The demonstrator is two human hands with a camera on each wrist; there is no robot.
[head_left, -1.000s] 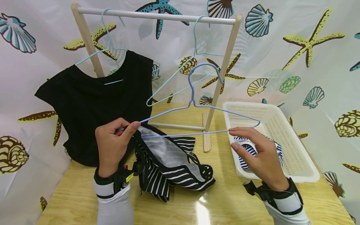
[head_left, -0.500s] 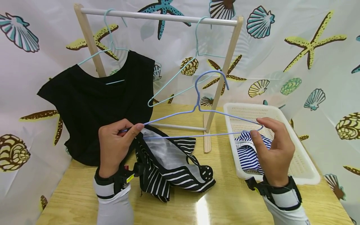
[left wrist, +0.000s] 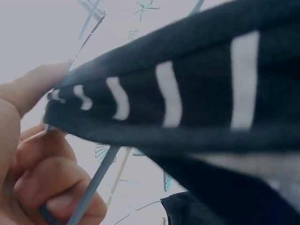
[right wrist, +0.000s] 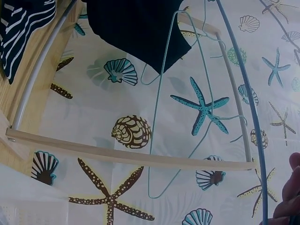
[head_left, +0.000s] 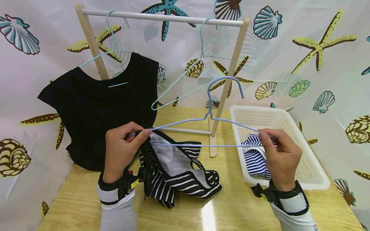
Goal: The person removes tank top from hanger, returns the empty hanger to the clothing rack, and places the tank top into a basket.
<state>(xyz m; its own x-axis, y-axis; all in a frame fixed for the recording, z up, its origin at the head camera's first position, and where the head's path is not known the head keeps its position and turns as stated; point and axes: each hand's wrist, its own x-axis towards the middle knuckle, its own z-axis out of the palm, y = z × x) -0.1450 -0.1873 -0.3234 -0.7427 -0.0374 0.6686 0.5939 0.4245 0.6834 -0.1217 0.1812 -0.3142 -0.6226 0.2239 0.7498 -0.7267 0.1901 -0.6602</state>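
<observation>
My left hand [head_left: 122,147] pinches the left end of a blue hanger [head_left: 185,121] together with the dark edge of a black-and-white striped garment [head_left: 182,179]. The garment hangs from that hand onto the table, its pale lining showing. In the left wrist view the striped edge [left wrist: 173,93] runs from the thumb and fingertip across the picture. My right hand [head_left: 281,154] grips the hanger's right end above the basket; in the right wrist view only its fingers [right wrist: 288,201] show at the edge. The hanger's hook points up and curves right.
Behind stands a clothes rack [head_left: 162,17] with a wooden frame. A black top [head_left: 101,112] hangs on it at left, and a bare mint hanger [head_left: 176,80] at right. A white basket [head_left: 312,160] holds a blue-striped cloth [head_left: 255,160]. All stand on a wooden table [head_left: 231,208].
My right hand has moved right along the hanger, let go briefly, and closed round its right end. The hanger has shifted slightly right and down. The left hand still pinches it with the garment.
</observation>
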